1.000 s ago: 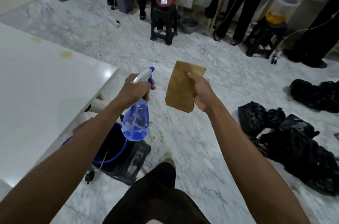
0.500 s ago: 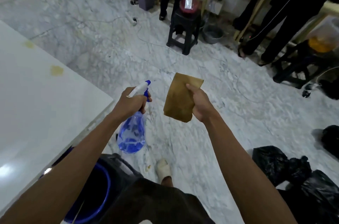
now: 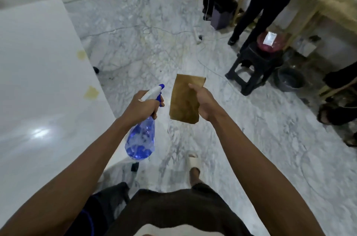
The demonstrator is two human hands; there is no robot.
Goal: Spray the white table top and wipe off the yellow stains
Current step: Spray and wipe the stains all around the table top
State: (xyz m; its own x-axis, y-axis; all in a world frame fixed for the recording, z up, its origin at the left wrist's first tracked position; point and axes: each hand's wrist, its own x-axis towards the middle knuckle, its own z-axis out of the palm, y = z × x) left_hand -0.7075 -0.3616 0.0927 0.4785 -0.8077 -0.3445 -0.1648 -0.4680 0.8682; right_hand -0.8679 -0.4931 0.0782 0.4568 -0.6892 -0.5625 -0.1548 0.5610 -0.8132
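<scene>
The white table top [image 3: 34, 85] fills the left side of the view. Two yellow stains lie near its right edge: one stain [image 3: 91, 92] closer to me, another stain [image 3: 81, 55] farther back. My left hand [image 3: 142, 107] grips the neck of a blue spray bottle [image 3: 141, 140] with a white and blue nozzle, held over the floor just right of the table edge. My right hand [image 3: 204, 101] holds a folded brown cloth [image 3: 185, 99] upright beside the bottle.
Marble floor [image 3: 251, 148] stretches ahead with a cable and power strip [image 3: 196, 35]. A black stool [image 3: 255, 65] with a red-lidded container, a grey basin [image 3: 289, 79], a dark bin [image 3: 222, 13] and people's legs [image 3: 257, 9] stand at the right back. My sandalled foot [image 3: 194, 164] is below.
The view has swung left along the table, so the stains now sit closer. The bucket under the table and the black bags have left the view. Both hands keep their hold.
</scene>
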